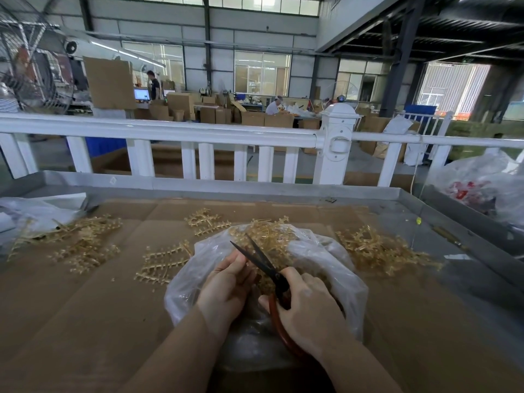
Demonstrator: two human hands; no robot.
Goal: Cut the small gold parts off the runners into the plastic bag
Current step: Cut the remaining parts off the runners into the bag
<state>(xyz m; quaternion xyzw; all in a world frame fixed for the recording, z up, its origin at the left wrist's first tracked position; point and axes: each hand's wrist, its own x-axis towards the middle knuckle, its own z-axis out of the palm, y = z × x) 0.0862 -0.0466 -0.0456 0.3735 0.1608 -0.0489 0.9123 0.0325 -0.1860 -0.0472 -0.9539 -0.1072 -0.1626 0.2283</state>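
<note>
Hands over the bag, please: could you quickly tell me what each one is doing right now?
Left hand: fingers curled over the plastic bag, apparently pinching something; what, cannot be told.
Right hand: grips the scissors, blades open.

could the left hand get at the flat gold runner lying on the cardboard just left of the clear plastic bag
Probably yes. The flat gold runner lies uncovered on the brown cardboard, close beside the left hand, nothing between them. But that hand seems to be pinching something over the clear plastic bag, so it would have to let go first.
</note>
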